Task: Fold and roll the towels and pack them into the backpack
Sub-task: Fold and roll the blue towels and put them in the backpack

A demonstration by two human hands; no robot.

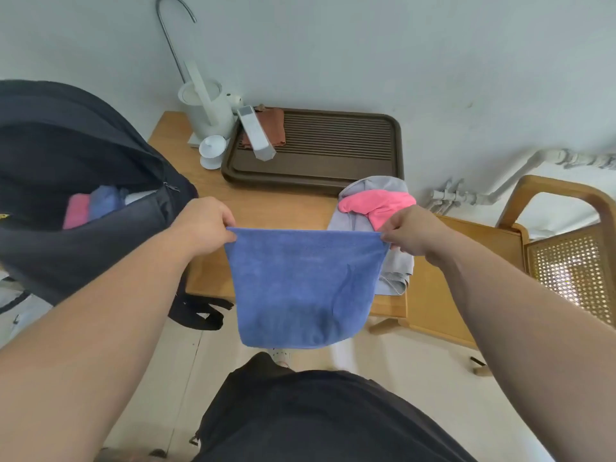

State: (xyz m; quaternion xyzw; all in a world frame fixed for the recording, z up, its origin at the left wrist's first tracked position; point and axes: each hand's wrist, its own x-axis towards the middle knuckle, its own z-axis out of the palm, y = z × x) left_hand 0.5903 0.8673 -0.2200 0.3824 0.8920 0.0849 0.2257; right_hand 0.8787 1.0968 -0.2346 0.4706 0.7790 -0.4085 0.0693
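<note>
The left hand (203, 225) and the right hand (408, 233) each pinch an upper corner of a blue towel (300, 288), stretching its top edge taut so it hangs in front of the wooden counter (266, 208). To the left, the open black backpack (76, 161) holds rolled towels (91, 208). A pink towel (376, 203) lies on a grey towel (396, 261) just behind the right hand.

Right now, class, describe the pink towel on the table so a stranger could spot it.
Find the light wooden table, then the dark brown slatted tray on it. Near the tray's right front corner a crumpled pale grey towel lies; the bright pink towel sits loose on top, unlike the rolled pink towel inside the black backpack.
</note>
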